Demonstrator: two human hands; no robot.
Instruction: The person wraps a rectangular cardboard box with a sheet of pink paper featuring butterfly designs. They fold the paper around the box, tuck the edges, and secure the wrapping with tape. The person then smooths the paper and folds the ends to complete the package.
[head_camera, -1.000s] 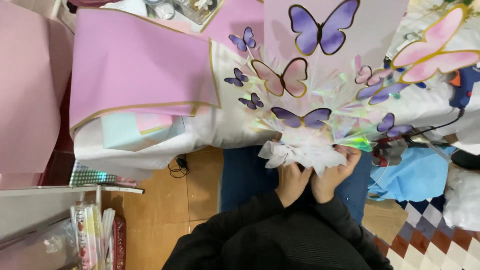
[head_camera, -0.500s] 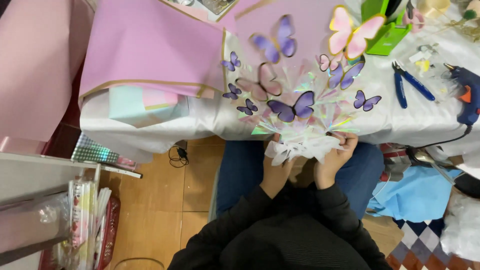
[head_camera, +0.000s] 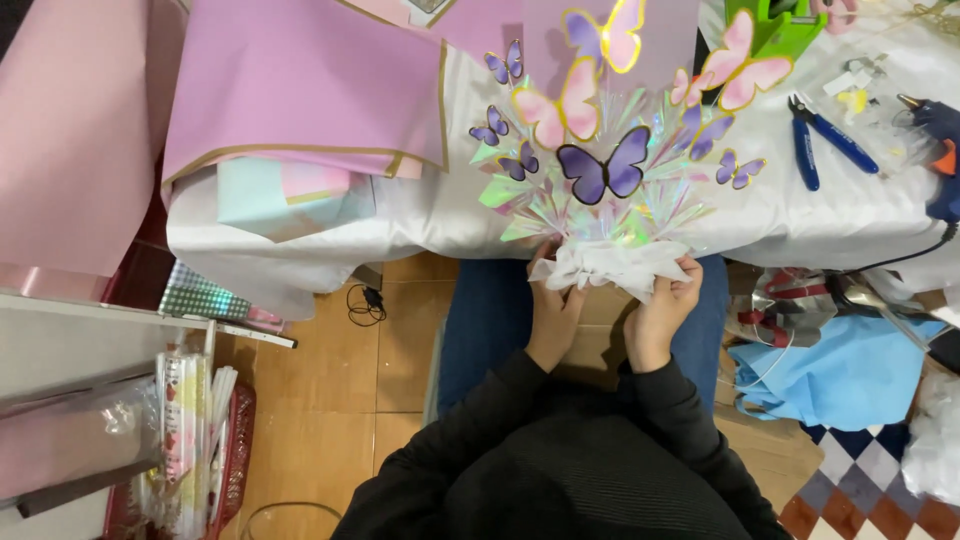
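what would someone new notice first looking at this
The butterfly bouquet at centre: purple and pink paper butterflies over iridescent spikes, against the table edge. Both hands, left and right, grip its white wrapping from below. Then the big pink paper sheets on the table's left, and blue pliers with a glue gun on the right.

The paper butterflies (head_camera: 605, 170) are showing purple with dark veining and pink with gold edges, above iridescent cellophane spikes (head_camera: 560, 205) glinting green and pink. The tissue wrap (head_camera: 610, 265) is showing white (as is the tablecloth (head_camera: 400, 215)). The wrapping sheet (head_camera: 300, 85) is lilac, gold-bordered. The pliers (head_camera: 825, 145) are wearing blue handles; the sleeves (head_camera: 470, 430) are black.
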